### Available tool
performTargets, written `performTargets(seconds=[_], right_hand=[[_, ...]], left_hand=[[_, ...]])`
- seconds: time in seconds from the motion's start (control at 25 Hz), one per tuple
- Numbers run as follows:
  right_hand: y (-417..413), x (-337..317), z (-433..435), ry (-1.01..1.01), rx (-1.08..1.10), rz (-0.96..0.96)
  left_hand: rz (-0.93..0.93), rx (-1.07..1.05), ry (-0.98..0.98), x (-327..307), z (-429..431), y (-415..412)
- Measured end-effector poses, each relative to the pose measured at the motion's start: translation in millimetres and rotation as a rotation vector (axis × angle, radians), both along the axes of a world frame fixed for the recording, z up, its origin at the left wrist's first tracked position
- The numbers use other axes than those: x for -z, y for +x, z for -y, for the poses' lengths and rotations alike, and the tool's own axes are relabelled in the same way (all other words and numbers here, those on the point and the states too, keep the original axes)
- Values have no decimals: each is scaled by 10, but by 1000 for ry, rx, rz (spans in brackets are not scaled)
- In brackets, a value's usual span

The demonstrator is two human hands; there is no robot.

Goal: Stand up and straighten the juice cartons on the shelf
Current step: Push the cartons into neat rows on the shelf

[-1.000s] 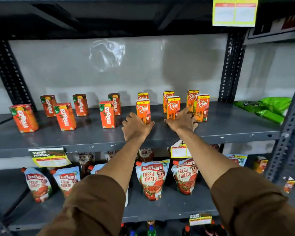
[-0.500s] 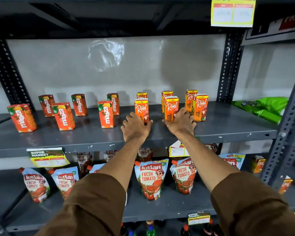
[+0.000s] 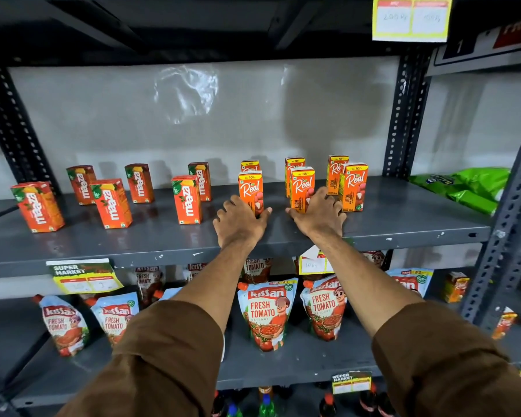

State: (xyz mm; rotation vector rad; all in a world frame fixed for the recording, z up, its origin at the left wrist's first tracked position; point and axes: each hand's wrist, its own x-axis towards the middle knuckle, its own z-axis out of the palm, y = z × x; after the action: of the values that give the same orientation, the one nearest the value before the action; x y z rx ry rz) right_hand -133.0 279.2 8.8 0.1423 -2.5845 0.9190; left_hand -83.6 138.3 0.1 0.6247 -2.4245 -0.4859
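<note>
Several orange Real juice cartons stand upright on the grey middle shelf (image 3: 403, 218). My left hand (image 3: 239, 224) is closed around the base of the front left Real carton (image 3: 251, 188). The base of the front middle Real carton (image 3: 302, 183) is wrapped by my right hand (image 3: 321, 216). A third front Real carton (image 3: 354, 185) stands just right of that hand, and others stand behind in a back row. To the left, several orange-red Maaza cartons (image 3: 187, 198) stand upright, turned at slightly different angles; the far-left one (image 3: 38, 206) leans.
Green packets (image 3: 466, 188) lie at the shelf's right end beyond a perforated upright (image 3: 403, 115). Ketchup pouches (image 3: 268, 311) fill the shelf below, with bottles under them. Price tags (image 3: 83, 275) hang from the shelf edges. My brown sleeves cover the lower view.
Both hands stay at the bases of the two front Real cartons. My right thumb has come round the left side of the middle carton. The view has shifted slightly.
</note>
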Motion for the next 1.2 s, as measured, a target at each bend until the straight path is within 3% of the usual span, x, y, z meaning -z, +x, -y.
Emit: performTargets(seconds=[0.56, 0.68, 0.8, 0.88, 0.96, 1.04, 1.2], right_hand=[[-53, -7, -28, -53, -34, 44], [-106, -44, -158, -249, -129, 59], [-104, -17, -455, -424, -167, -116], [-146, 5, -667, -454, -95, -204], [-247, -6, -792, -508, -6, -189], [-348, -35, -835, -505, 61, -111], [-474, -74, -843, -430, 112, 34]], left_hand=[[-27, 3, 38, 9, -13, 27], [-153, 33, 78, -5, -12, 39], [-395, 38, -68, -11, -88, 98], [-572, 144, -204, -27, -257, 145], [-599, 322, -253, -76, -510, 131], [-536, 383, -180, -148, -769, 47], [-201, 202, 291, -179, -944, -230]])
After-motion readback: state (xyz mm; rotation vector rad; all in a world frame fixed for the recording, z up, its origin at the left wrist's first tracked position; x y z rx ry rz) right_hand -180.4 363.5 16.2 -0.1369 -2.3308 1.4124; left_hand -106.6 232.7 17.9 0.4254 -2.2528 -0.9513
